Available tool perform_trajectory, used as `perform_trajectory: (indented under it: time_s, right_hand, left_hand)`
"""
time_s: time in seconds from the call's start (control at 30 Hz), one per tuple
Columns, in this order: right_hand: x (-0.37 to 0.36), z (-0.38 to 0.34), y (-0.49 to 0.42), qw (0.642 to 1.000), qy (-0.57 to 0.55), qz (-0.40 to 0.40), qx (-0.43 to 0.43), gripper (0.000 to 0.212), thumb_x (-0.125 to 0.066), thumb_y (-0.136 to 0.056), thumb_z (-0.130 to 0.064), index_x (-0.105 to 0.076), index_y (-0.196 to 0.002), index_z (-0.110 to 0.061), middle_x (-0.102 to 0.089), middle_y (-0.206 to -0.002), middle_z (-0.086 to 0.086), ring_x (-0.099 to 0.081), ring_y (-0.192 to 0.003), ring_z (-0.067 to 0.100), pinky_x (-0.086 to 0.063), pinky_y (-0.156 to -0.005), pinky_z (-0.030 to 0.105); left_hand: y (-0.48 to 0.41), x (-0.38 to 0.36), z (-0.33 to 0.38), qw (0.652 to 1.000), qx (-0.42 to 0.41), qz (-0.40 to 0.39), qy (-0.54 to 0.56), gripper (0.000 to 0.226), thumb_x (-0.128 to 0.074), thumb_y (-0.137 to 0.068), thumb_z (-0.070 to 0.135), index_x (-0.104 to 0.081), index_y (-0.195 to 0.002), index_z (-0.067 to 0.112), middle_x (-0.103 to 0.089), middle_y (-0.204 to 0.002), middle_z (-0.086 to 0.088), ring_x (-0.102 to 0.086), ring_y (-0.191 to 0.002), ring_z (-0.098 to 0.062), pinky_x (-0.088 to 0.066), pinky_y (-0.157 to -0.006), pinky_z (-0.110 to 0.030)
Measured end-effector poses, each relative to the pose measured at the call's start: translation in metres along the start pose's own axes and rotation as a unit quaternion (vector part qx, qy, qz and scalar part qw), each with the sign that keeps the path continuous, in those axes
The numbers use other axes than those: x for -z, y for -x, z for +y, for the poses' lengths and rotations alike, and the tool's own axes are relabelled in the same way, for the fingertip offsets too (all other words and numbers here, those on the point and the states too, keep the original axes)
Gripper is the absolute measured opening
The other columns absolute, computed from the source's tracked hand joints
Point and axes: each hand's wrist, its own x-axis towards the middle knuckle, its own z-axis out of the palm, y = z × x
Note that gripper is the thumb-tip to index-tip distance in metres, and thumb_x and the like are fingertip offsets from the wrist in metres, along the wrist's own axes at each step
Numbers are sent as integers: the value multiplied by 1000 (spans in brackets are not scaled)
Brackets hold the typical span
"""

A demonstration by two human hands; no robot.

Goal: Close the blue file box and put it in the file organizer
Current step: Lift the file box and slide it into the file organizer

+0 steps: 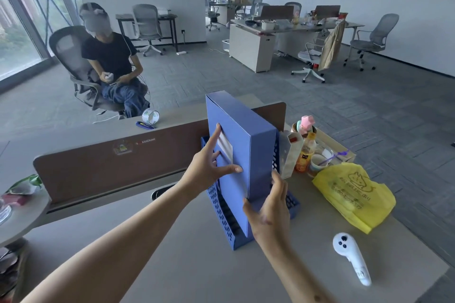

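Note:
The blue file box (pixel 256 155) stands upright and closed, its lower part inside the blue perforated file organizer (pixel 221 211) on the desk. A white label shows on its left face. My left hand (pixel 209 165) lies flat against that left face, fingers spread, thumb near the spine edge. My right hand (pixel 270 206) holds the box's lower right corner, thumb on the front and fingers around the right side. The organizer's right wall is mostly hidden behind the box and my right hand.
A white controller (pixel 352 258) lies at the front right of the desk. A yellow plastic bag (pixel 354 194) and a tray with a bottle (pixel 305 152), cups and a carton stand right of the organizer. A brown divider (pixel 110 162) runs behind. A person sits in a chair beyond it.

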Motion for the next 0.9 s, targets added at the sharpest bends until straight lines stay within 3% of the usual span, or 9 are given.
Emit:
perform_trajectory:
  time_s: [0.1,0.17,0.27,0.37,0.5,0.6,0.7,0.77,0.9]
  right_hand:
    - [-16,9,1,998,-68,-9,-7,77,-74,-74,-16,-28,-136,-16,-44,-131,2,-50,-117,14,-45,-85,6]
    - [-25,15,2,995,-99,-14,-9,75,-74,-74,-10,-29,-134,-12,-44,-128,2,-49,-115,14,-41,-87,0]
    - [-37,25,8,993,-115,-17,-10,74,-73,-75,-12,-28,-134,-8,-39,-124,-3,-48,-113,10,-38,-87,-2]
    - [-47,35,13,990,-139,-21,-33,73,-69,-74,-21,-29,-133,-6,-39,-121,-3,-48,-112,6,-41,-85,3]
    - [-59,48,20,986,-157,-26,-51,71,-68,-74,-16,-29,-132,-5,-37,-118,-9,-44,-112,-2,-42,-88,9]
    - [-66,58,25,985,-160,-30,-54,70,-66,-75,-27,-28,-131,-7,-32,-124,-22,-45,-113,4,-40,-88,7]
    - [-75,72,32,985,-158,-30,-66,70,-69,-75,-13,-28,-132,-15,-29,-125,-28,-46,-115,12,-43,-92,15]
    - [-80,81,36,985,-150,-34,-79,73,-70,-73,-3,-29,-132,-18,-29,-121,-31,-47,-112,14,-40,-90,8]
    - [-86,90,39,986,-131,-47,-95,74,-72,-73,1,-29,-133,-6,-34,-113,-8,-47,-106,18,-38,-84,-1]
  left_hand:
    - [1,-1,-12,1000,-18,16,-13,118,-88,-65,37,-4,-144,62,-10,-153,27,-32,-145,-22,-40,-110,-36]
    - [2,-1,-20,999,-26,15,-12,119,-89,-65,36,-4,-143,62,-8,-153,27,-28,-146,-19,-33,-116,-38]
    - [4,-2,-32,999,-33,18,-34,120,-89,-64,37,-2,-144,62,-10,-161,20,-18,-148,-7,-26,-119,-38]
    - [7,-6,-43,996,-37,26,-81,119,-87,-65,41,1,-143,62,-9,-161,26,-9,-146,7,-19,-118,-26]
    - [9,-11,-64,989,-39,37,-141,118,-82,-67,48,2,-149,50,-4,-161,28,1,-143,12,-14,-116,-25]
    - [15,-16,-76,978,-35,57,-199,113,-75,-69,58,0,-152,44,-2,-159,30,1,-143,7,-11,-117,-31]
    - [21,-21,-83,964,-34,73,-252,108,-69,-70,66,-4,-153,41,-8,-156,30,-9,-144,-7,-10,-116,-36]
    - [23,-24,-87,961,-37,77,-264,106,-67,-71,66,-6,-153,40,-9,-159,27,-12,-143,-12,-11,-115,-37]
    - [29,-28,-93,957,-34,87,-276,101,-67,-73,63,-7,-152,43,-13,-160,23,-16,-142,-12,-14,-114,-38]
